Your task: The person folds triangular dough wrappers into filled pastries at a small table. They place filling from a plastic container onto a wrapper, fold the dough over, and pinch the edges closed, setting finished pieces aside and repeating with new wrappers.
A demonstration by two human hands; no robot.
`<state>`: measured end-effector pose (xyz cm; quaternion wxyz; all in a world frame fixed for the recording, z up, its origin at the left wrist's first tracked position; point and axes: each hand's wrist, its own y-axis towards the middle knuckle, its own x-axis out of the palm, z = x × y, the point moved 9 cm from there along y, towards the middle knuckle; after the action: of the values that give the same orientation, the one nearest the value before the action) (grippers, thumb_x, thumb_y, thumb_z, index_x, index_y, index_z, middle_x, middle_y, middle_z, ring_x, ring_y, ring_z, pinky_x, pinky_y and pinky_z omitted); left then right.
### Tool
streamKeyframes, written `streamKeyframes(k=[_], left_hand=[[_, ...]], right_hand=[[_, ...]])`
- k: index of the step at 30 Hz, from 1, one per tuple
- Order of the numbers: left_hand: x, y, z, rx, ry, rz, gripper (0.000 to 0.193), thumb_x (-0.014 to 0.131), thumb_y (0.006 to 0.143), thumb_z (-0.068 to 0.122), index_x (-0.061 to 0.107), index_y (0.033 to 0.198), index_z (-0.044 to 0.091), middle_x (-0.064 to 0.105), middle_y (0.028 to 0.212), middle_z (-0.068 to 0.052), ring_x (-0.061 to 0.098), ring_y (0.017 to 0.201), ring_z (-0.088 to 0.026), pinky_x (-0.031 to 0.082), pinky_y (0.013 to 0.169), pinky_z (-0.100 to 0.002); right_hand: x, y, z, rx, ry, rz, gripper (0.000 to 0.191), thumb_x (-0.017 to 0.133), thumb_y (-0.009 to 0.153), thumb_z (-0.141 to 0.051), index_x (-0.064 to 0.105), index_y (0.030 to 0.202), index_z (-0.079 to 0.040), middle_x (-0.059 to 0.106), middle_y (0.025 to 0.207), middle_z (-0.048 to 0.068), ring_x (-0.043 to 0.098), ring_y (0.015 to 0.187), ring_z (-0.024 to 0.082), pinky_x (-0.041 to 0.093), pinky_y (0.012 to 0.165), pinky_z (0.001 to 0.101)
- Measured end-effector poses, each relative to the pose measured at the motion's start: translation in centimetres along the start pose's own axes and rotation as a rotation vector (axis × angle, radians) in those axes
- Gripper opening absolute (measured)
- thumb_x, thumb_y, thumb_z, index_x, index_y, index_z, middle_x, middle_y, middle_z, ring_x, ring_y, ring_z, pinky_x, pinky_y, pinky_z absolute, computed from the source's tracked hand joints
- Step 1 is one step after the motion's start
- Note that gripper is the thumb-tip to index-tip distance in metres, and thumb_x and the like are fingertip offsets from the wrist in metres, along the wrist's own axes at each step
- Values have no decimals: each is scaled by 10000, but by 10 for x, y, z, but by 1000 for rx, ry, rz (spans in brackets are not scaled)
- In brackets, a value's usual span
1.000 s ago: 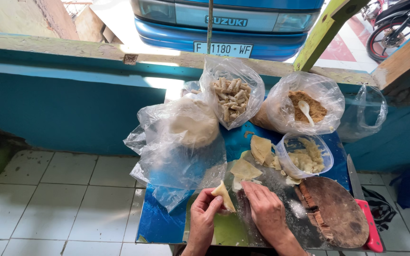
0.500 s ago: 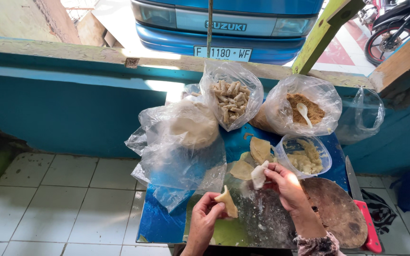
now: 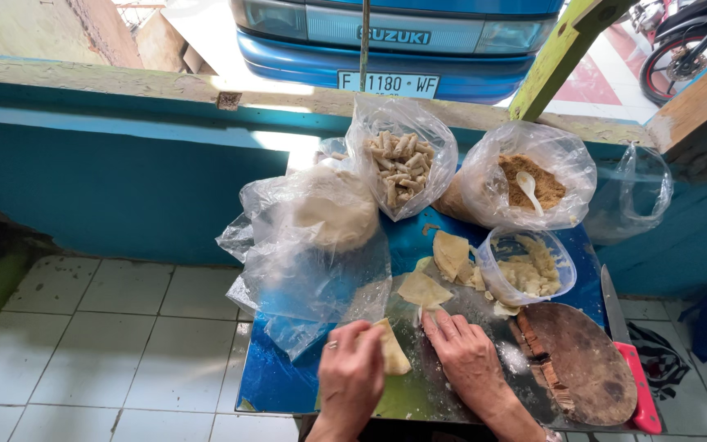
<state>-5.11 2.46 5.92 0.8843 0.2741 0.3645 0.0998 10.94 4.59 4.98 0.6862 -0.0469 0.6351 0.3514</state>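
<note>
A pale yellow, folded wrapper [image 3: 391, 348], thin and roughly triangular with a pointed lower tip, is sitting pinched in the left hand [image 3: 352, 378] just above the floured front part of the blue table [image 3: 272, 381]. That hand is curling its fingers around the wrapper's left edge, thumb side turned up, so it is grasping the piece rather than lying loose. The right hand [image 3: 466, 354] is lying palm down just beside it, fingers stretched forward and flat, their tips touching the near edge of a second flat wrapper [image 3: 421, 290] spread on the table; it is pressing or touching, not closed around anything. Beyond that sheet a small stack of wrappers [image 3: 452, 254] is leaning near a clear round tub [image 3: 562, 263] holding a pale, lumpy filling. To the right of the hands a dark round wooden chopping block [image 3: 583, 360] is resting, with a knife with a red handle [image 3: 633, 385] lying along its far side. At the back of the table three clear plastic bags are standing open: a crumpled bag of white flour-like dough [image 3: 321, 221] on the left, a bag of small rolled pieces [image 3: 401, 164] in the middle, and a bag of brown crumbs with a white spoon [image 3: 529, 184] on the right. Behind them a teal low wall [image 3: 108, 180] is running across the view.
</note>
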Motion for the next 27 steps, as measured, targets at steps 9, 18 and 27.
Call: streamKeyframes(k=[9, 18, 27], left_hand=[[61, 25, 29, 233, 104, -208, 342, 648, 801, 71, 654, 1140, 29, 614, 1190, -186, 586, 1133, -336, 398, 994, -476], [65, 22, 18, 202, 247, -234, 343, 676, 713, 50, 658, 1055, 33, 607, 1142, -192, 583, 1107, -341, 393, 986, -509], [61, 27, 16, 180, 178, -191, 285, 701, 681, 62, 670, 963, 37, 631, 1097, -164, 602, 1064, -336, 419, 943, -489]], right_hand=[[29, -2, 5, 66, -15, -156, 489, 603, 819, -140, 604, 1300, -50, 635, 1186, 80, 615, 1039, 224, 509, 791, 352], [-7, -9, 52, 189, 287, 105, 469, 680, 812, -49, 702, 1278, -98, 735, 1116, 86, 692, 862, 180, 579, 754, 319], [32, 32, 112, 296, -172, -25, 183, 749, 776, -292, 732, 814, -114, 679, 856, 63, 685, 871, 234, 582, 686, 389]])
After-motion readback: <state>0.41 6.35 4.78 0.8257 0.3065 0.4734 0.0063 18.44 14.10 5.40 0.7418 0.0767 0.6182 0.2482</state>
